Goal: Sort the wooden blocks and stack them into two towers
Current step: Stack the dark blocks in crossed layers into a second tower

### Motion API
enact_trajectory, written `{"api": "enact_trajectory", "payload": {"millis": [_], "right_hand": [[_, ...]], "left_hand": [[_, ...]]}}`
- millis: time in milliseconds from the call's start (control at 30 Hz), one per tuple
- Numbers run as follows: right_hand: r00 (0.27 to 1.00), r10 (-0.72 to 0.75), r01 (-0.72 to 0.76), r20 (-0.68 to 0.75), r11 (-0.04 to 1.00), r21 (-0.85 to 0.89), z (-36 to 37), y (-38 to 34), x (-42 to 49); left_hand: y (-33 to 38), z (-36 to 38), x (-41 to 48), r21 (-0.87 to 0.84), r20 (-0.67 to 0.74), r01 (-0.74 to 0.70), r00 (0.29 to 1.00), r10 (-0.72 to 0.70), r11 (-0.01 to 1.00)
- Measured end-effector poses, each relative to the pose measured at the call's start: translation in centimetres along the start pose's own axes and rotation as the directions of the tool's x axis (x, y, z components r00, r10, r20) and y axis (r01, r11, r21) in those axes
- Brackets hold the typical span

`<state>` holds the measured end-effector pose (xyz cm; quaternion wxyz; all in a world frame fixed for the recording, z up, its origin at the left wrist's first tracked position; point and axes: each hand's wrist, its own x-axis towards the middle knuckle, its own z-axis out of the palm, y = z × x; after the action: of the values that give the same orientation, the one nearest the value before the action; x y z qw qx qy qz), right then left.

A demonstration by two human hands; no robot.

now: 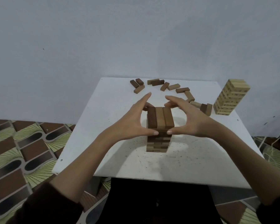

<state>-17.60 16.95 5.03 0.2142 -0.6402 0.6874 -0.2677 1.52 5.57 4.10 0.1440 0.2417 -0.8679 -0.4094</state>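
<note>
A tower of brown wooden blocks (160, 118) stands in the middle of the white table (103, 110). My left hand (132, 120) and my right hand (189, 120) frame its top layer from either side. Both thumbs touch the near face just below the top three blocks, and the fingers reach round the far end. A finished tower of pale blocks (229, 97) stands at the table's right edge. Several loose brown blocks (162, 85) lie in an arc along the far side of the table.
A pale grey wall rises right behind the table. Patterned floor tiles (23, 151) show to the left and lower right. Two loose blocks (206, 109) stand on end between my right hand and the pale tower. Dark clothing fills the bottom centre.
</note>
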Motion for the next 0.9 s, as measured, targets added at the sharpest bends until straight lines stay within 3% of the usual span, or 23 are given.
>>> {"api": "enact_trajectory", "payload": {"millis": [267, 900], "right_hand": [[0.999, 0.027, -0.024, -0.029, 0.993, 0.117, 0.9, 0.0, 0.1], [0.998, 0.053, -0.048, -0.033, 0.990, 0.136, 1.7, 0.2, 0.6]], "left_hand": [[0.1, 0.7, -0.2, -0.092, -0.049, 0.008, 0.999, -0.012, 0.996], [0.1, 1.6, -0.2, -0.197, -0.062, 0.035, 0.997, -0.048, 0.980]]}}
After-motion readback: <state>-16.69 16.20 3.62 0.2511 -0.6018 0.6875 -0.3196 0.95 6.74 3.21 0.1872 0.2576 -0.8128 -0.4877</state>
